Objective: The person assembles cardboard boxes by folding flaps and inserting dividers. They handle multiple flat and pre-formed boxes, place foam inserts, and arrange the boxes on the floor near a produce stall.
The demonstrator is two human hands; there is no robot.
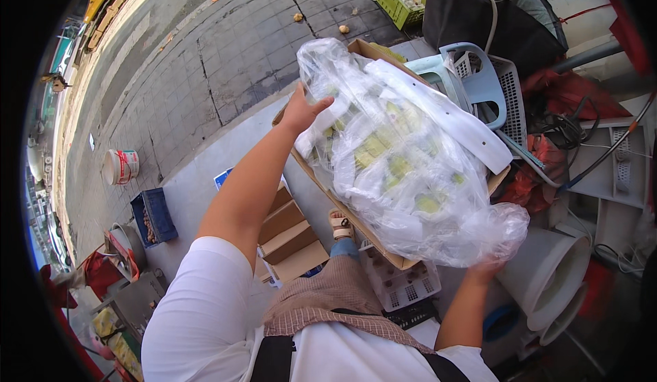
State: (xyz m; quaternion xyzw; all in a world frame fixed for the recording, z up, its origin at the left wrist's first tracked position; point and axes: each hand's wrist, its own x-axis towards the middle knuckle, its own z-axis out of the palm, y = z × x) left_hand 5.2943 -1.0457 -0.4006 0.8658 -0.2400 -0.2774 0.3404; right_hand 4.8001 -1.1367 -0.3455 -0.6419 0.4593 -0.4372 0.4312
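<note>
In front of me is a cardboard box (321, 182) with clear plastic bag (503, 228) film spread over its top. Through the film show yellow-green, fruit-like pieces (373, 150) whose kind I cannot make out. A white foam sheet (445, 118) lies along the far right side of the box. My left hand (301, 113) is at the box's left end against the film, its thumb and fingers apart. At the near right corner, my right hand (484, 270) is closed on a bunched part of the bag, which partly hides its fingers.
A light blue plastic chair (494, 84) and a grey crate stand beyond the box. White buckets (547, 279) lie at right. Open cardboard cartons (284, 228) and a white basket (404, 286) are below. A blue crate (153, 216), white pail (120, 167) and green crate (398, 5) stand farther off.
</note>
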